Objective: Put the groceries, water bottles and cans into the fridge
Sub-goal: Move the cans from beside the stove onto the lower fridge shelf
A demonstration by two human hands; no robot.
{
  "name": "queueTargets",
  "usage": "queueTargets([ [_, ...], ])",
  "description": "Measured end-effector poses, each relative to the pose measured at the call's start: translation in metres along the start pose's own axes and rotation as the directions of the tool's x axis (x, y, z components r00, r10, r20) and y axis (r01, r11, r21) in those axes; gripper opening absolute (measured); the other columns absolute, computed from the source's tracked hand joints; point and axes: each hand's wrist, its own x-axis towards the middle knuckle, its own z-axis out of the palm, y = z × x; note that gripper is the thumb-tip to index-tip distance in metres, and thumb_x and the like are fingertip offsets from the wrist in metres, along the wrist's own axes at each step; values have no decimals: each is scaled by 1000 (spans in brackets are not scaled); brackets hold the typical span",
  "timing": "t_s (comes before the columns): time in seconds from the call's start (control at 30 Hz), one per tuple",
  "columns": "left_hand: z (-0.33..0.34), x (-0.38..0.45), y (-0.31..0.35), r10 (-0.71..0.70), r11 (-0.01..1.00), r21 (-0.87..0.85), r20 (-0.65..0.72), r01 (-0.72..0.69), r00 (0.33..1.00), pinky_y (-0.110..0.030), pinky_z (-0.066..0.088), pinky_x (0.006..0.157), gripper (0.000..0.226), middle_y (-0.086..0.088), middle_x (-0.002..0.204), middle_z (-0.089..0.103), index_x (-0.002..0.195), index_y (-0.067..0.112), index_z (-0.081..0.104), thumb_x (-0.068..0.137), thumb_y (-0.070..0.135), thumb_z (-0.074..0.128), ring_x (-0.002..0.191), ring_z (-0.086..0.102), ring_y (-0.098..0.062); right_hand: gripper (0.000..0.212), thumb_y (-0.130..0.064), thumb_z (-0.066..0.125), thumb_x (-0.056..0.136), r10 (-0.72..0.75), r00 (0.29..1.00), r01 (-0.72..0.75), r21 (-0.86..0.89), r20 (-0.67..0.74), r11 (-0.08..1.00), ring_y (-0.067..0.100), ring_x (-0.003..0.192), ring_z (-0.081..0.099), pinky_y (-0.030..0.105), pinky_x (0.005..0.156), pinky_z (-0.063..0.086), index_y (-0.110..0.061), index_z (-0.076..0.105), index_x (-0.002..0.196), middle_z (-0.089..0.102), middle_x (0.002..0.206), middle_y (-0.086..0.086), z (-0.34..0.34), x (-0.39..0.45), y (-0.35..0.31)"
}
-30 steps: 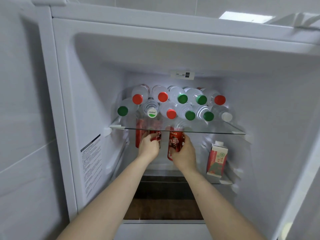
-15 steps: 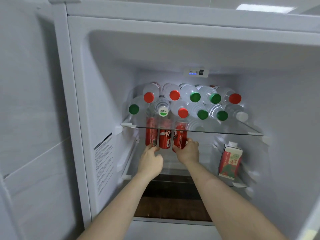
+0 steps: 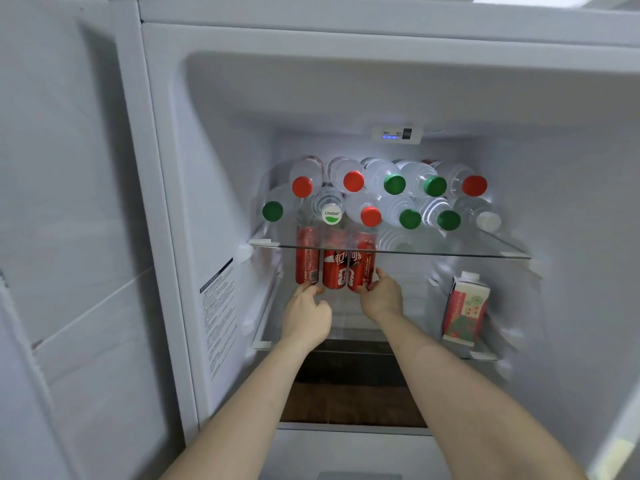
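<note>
Cola cans — three, upright, touching — stand on the fridge's lower shelf beneath stacked water bottles. Your left hand and right hand, fingers loosely curled at the can bases, seemingly nudge them into a row — gripping nothing.

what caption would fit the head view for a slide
Both hands, left hand and right hand, at three red cans under a glass shelf of stacked water bottles.
</note>
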Motion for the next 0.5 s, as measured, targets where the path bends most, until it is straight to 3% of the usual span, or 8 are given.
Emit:
queueTargets([
  [0.1, -3, -3, 2, -11, 1000, -3, 1, 11, 1000, -44, 35, 117, 42, 6, 159, 39, 140, 29, 54, 100, 19, 49, 144, 39, -20, 51, -20, 71, 94, 6, 999, -8, 25, 52, 1000, 25, 119, 62, 31, 93, 46, -15, 51, 141, 65, 127, 8, -8, -14, -5],
  [0.2, -4, -7, 5, -14, 1000, -7, -7, 14, 1000, -43, 37, 115, 42, 5, 157, 41, 140, 28, 55, 99, 17, 51, 143, 40, -20, 63, -11, 70, 93, -18, 993, 22, -31, 115, 999, 24, 130, 52, 35, 107, 43, -19, 43, 149, 53, 139, 6, -19, -40, -8],
  [0.33, -8, -20, 8, 58, 998, 11, -14, -58, 998, -43, 36, 118, 45, 6, 158, 40, 141, 26, 54, 98, 14, 49, 143, 40, -18, 62, -19, 67, 96, -40, 984, 63, -122, 176, 991, 25, 138, 45, 39, 115, 41, -24, 42, 153, 40, 153, 3, -34, -80, -6],
  [0.5, -15, -72, 6, 143, 986, 88, -34, -140, 989, -38, 28, 120, 49, 10, 162, 30, 145, 30, 50, 100, 12, 50, 149, 31, -15, 51, -19, 67, 97, -109, 988, 104, 54, 112, 993, 16, 141, 43, 32, 114, 37, -28, 52, 144, 41, 153, -5, -58, -144, -3],
])
